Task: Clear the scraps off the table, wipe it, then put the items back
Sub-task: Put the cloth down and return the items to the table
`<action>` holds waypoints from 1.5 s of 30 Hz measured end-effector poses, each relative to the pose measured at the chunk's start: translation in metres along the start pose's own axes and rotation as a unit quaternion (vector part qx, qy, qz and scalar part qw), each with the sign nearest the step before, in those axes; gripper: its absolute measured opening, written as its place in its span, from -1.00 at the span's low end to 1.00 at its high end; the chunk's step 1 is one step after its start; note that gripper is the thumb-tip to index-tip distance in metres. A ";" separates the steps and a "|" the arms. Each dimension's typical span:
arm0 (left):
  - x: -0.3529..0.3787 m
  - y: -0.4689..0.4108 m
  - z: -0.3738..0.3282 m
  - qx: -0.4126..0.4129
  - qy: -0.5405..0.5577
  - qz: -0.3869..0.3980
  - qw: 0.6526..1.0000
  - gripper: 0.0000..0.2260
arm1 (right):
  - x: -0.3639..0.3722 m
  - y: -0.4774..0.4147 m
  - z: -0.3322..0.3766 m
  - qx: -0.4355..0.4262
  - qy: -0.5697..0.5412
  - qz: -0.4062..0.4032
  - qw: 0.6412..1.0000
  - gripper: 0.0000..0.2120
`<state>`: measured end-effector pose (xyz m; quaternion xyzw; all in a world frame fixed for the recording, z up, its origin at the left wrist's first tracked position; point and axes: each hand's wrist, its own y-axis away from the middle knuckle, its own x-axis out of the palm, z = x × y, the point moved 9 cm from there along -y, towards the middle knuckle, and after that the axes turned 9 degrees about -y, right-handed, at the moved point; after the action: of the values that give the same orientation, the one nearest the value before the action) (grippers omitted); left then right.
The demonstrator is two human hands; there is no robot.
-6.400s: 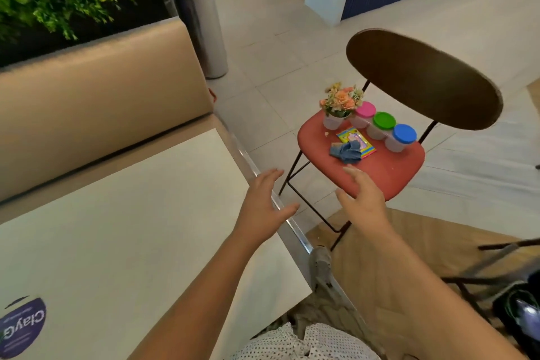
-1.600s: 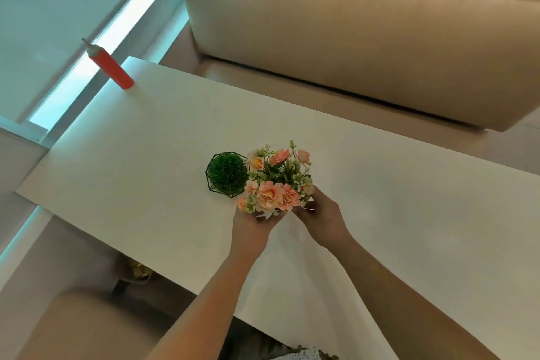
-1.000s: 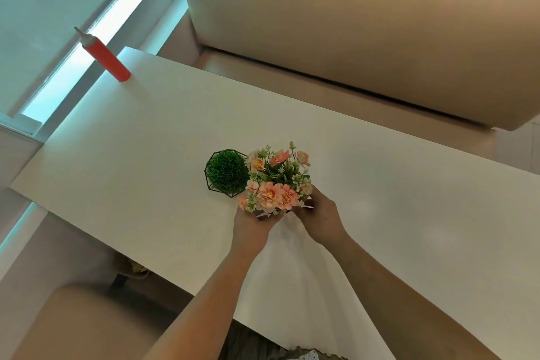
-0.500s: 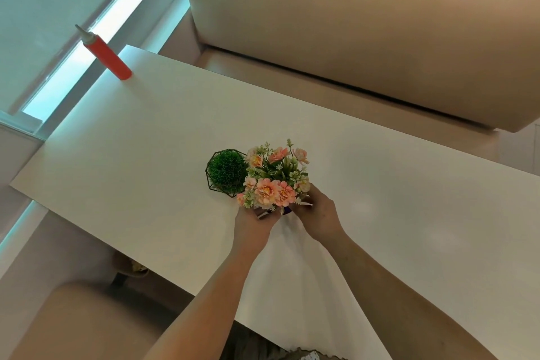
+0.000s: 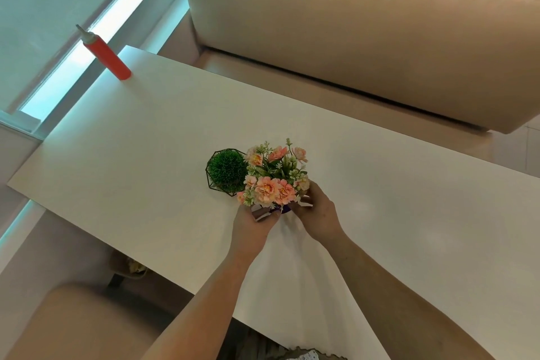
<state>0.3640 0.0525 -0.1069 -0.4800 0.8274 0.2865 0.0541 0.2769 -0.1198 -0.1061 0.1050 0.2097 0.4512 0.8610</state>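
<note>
Both hands are on the flower pot (image 5: 274,178) mid-worktop (image 5: 146,155): my left grip (image 5: 254,222) and right grip (image 5: 317,213) are each curled round its small white base, with the frilly pink-and-peach blooms right above them. It's just beside a fuzzy green ball plant (image 5: 228,169) in a black wire frame. A smooth red bottle (image 5: 106,54) stands at the far-left corner.
</note>
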 end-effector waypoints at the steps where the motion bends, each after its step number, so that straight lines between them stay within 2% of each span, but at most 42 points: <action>1: -0.001 0.002 0.001 -0.004 0.005 0.000 1.000 -0.53 | -0.002 0.002 -0.002 0.006 -0.004 -0.004 1.000 -0.42; 8: 0.002 0.024 0.013 -0.041 -0.019 -0.001 0.999 -0.47 | -0.028 0.024 -0.015 0.036 0.014 -0.035 0.999 -0.38; 16: 0.054 0.080 0.001 -0.040 -0.040 0.038 0.998 -0.44 | -0.083 0.072 -0.034 0.021 0.037 -0.046 0.998 -0.51; 24: 0.138 0.167 -0.039 0.034 -0.055 0.048 0.997 -0.53 | -0.186 0.152 -0.078 -0.006 0.004 -0.069 0.998 -0.55; 31: 0.218 0.229 -0.082 0.115 -0.079 0.072 0.988 -0.50 | -0.289 0.214 -0.113 -0.010 -0.035 -0.127 0.991 -0.58; 38: 0.271 0.251 -0.129 0.190 -0.130 0.119 0.966 -0.43 | -0.369 0.245 -0.122 0.001 -0.092 -0.212 0.973 -0.62; 45: 0.304 0.252 -0.170 0.244 -0.163 0.179 0.939 -0.42 | -0.410 0.269 -0.121 -0.003 -0.092 -0.281 0.955 -0.63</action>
<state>0.0255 -0.1750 0.0294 -0.2429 0.9240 0.1551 0.2515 -0.1817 -0.3039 -0.0048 0.0804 0.1492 0.1802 0.9689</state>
